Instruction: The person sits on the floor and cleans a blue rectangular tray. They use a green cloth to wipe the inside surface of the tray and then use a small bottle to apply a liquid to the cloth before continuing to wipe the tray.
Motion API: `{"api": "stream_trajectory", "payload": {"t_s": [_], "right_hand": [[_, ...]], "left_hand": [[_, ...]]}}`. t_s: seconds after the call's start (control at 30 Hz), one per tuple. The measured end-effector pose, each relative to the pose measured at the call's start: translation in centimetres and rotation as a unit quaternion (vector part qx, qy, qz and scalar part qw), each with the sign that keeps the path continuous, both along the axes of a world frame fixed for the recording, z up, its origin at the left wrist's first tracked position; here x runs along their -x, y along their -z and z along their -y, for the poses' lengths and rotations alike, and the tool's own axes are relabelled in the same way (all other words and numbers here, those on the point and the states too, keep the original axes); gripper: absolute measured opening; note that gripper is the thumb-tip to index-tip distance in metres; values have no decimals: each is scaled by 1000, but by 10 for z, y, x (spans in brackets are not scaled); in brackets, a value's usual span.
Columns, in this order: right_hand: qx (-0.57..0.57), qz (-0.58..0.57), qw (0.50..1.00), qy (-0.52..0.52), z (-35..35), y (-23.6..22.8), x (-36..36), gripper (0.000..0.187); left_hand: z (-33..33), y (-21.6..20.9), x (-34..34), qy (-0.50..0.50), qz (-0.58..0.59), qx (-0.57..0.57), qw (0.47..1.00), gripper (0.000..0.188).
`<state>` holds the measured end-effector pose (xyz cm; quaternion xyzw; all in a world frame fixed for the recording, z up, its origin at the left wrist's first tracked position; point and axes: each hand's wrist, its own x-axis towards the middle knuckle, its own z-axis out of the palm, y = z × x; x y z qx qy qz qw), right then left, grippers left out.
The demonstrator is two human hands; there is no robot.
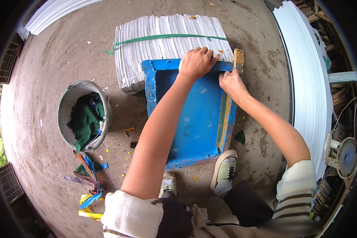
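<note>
A blue-coated rectangular frame point(188, 161), with a blue sheet point(190, 123) stretched inside it, leans against a tied bundle of white slats point(162, 43). Its coating is ragged along the edges. Bare wood and a greenish strip point(223, 123) show along the right inner side. My left hand point(196, 63) is closed over the frame's far edge. At the far right corner my right hand point(233, 84) has its fingers pressed together against the frame; what they pinch is hidden. Just beyond that hand a small worn wooden piece point(238, 58) sticks up.
A grey bucket point(63, 129) holding dark green cloth point(85, 119) stands at left. Near it lie wood scraps point(87, 170) and blue and yellow strips point(90, 214). Long white slats point(305, 79) and a fan point(346, 156) are at right. My shoes point(225, 170) flank the frame's near edge.
</note>
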<state>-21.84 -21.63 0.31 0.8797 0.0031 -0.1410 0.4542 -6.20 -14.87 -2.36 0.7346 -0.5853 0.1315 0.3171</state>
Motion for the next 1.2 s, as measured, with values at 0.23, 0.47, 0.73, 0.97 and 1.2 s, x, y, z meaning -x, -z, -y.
{"api": "stream_trajectory", "payload": {"t_s": [0.23,0.47,0.73,0.97,1.2], "right_hand": [[-37,-144,987,54,2,-1,-15,3],[-135,5,985,-106,31,-1,2,9],[-124,-5,988,-96,27,0,3,8],[-177,70,975,-116,35,-4,13,6],[-171,-1,970,-175,44,-15,7,7]], "left_hand": [[-1,0,1,-10,6,-4,1000,28],[1,0,2,-46,6,-99,994,35],[4,-1,4,-63,-12,-137,988,44],[6,-1,6,-53,-37,-146,987,47],[4,-4,4,-47,-60,-182,980,48]]}}
